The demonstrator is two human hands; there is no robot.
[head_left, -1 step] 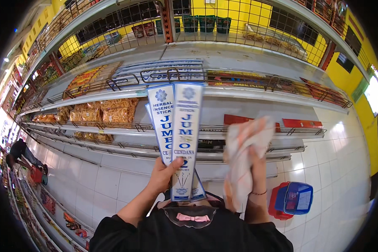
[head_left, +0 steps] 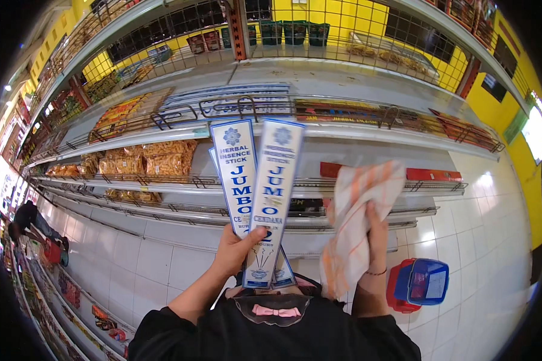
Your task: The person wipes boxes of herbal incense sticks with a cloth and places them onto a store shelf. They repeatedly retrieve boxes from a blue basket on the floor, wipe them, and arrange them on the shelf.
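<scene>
Blue-white incense boxes in left hand, cloth in right hand

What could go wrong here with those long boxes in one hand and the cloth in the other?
1. The left hand pinches the long blue and white boxes only near their lower ends, fanned apart; one might slip out of that grip and fall to the tiled floor.
2. The right hand is full with the striped cloth, so it likely could not catch a slipping box.
3. A red and blue basket sits on the floor close by, a possible trip hazard.
</scene>
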